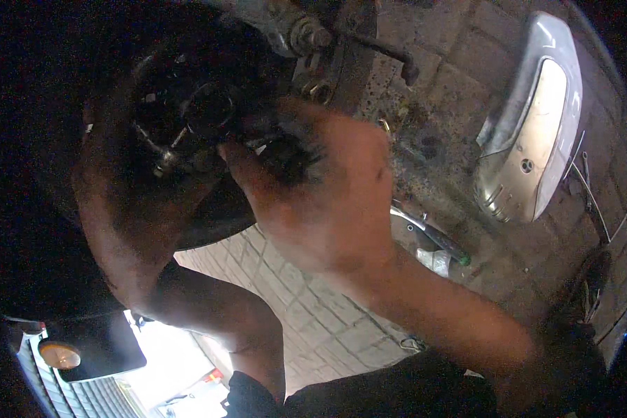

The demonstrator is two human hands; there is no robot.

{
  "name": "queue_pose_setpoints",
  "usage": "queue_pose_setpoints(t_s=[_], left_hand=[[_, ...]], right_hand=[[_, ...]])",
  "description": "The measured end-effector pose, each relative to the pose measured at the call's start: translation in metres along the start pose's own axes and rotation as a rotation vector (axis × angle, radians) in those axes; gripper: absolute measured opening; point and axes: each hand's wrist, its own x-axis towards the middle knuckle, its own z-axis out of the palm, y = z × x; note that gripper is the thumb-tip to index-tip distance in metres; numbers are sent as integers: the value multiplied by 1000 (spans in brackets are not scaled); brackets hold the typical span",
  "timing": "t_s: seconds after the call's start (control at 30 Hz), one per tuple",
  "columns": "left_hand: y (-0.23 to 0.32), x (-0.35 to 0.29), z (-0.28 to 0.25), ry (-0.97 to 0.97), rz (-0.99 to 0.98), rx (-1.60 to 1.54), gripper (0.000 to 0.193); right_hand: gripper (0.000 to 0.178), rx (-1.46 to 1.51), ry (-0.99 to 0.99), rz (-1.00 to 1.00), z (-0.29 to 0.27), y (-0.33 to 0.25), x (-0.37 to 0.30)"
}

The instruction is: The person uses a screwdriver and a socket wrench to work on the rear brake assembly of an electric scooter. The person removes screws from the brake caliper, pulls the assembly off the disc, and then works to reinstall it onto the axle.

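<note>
My right hand (327, 181) reaches into a dark mechanical assembly (212, 108) with a round part at its middle. Its thumb and fingers are bent together around something dark that I cannot make out. On the left, my left hand (143, 195) lies deep in shadow against the same assembly, its fingers mostly hidden. Near them sits a small metal piece with thin arms (166, 157). Just above my right hand are a large bolt (313, 35) and a metal ring-shaped end (318, 92).
A curved white and silver cover (540, 132) lies on the brick-paved floor (292, 313) at right. Nearer are a tool with a green-ended handle (442, 240) and a clear plastic bag (433, 261). Thin metal tools (592, 191) lie at far right. A dark mirror-like panel (104, 345) is lower left.
</note>
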Motion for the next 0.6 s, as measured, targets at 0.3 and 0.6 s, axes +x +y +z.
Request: queue_pose_setpoints(t_s=[0.3, 0.6], left_hand=[[-1, 8, -2, -36, 12, 79, 75], [5, 0, -2, 76, 71, 81, 73]], right_hand=[[16, -97, 30, -148, -5, -6, 6], [21, -248, -214, -160, -9, -10, 10]])
